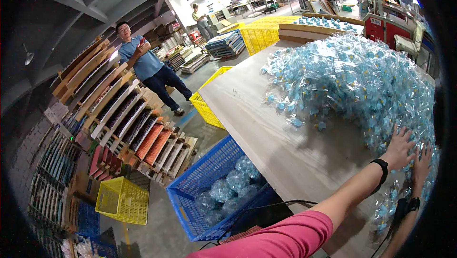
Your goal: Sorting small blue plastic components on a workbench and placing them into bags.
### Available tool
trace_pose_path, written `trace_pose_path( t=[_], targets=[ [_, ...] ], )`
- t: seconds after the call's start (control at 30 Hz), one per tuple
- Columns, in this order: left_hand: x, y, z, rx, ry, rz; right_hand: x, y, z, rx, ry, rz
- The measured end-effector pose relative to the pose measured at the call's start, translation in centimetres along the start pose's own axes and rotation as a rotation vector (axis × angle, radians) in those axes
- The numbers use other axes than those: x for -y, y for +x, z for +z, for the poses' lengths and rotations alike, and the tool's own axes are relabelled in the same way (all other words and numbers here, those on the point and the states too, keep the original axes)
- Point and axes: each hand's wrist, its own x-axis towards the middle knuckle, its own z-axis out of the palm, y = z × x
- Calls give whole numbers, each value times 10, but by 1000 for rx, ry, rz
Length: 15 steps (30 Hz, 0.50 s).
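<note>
A large heap of small clear plastic packets (342, 72) with light-blue pieces inside covers the far and right side of the pale tabletop (247, 96). My left hand (399, 149), with a black band at the wrist, lies on the near right edge of the heap, its fingers spread and touching the packets. Close beside it, further right, my right hand (422, 165) rests against the packets with fingers stretched out. Neither hand grips anything that I can make out. A few more packets (382, 213) lie by my right forearm.
Below the table's left edge stands a blue crate (188, 210) with filled clear bags (223, 190). A black cable (266, 205) crosses near my sleeve. Yellow crates (123, 201) stand on the floor and beyond the table. A person (150, 65) stands near stacked racks (124, 110).
</note>
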Motion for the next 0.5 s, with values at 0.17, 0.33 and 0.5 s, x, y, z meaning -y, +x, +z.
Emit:
trace_pose_path(
  t=[0.17, 0.33, 0.5],
  targets=[
    [-2, -1, -1, -12, -1, 20, -7, -1, 0, -37, 33, -42],
    [-2, -1, -4, 0, 15, 9, -12, 8, 14, -72, 51, -90],
    [-2, 1, -6, 20, 9, 0, -17, 16, 25, -116, 54, -121]
  ],
)
